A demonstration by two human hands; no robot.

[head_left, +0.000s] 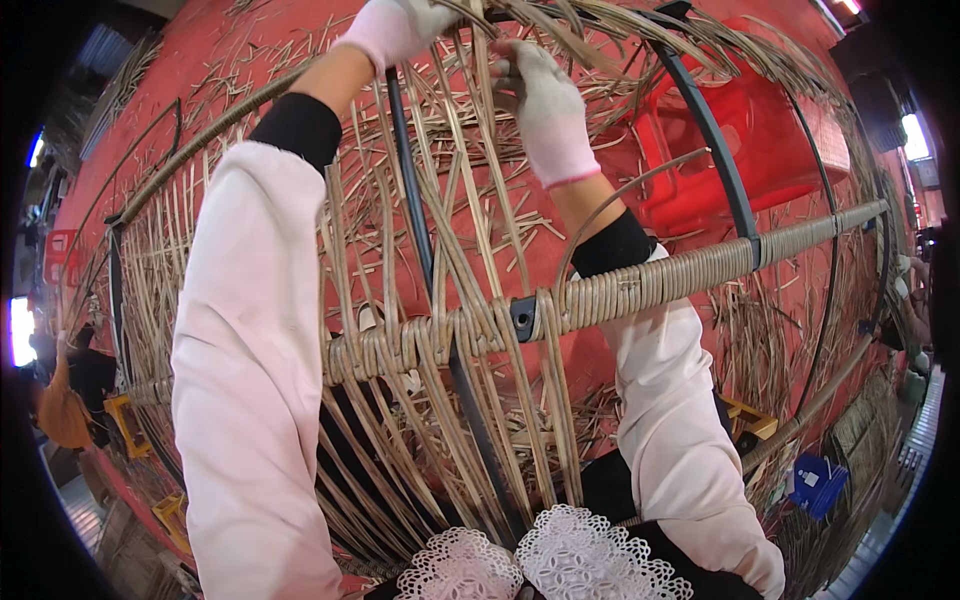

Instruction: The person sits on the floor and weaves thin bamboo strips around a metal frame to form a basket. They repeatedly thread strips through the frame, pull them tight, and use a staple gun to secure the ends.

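A dark metal frame [705, 130] is being woven with brown rattan strands [470, 190], and I am leaning over it. At the top edge, my left hand [395, 30], in a pale glove, is closed around the strands by the far rail, its fingertips partly cut off. Just right of it, my right hand [545, 105], gloved too, has its fingers bent around a strand. Between my forearms runs a crossbar [650, 285] wrapped tightly in rattan. Long strands pass over this bar toward my body, and one loose strand [640, 180] curves up past my right wrist.
A red plastic chair [720, 140] lies beyond the frame at right. Cut rattan scraps [260, 80] litter the red floor [210, 60]. A blue box [817, 485] and a yellow object [750, 425] sit at lower right. Another person in orange [65, 400] is at far left.
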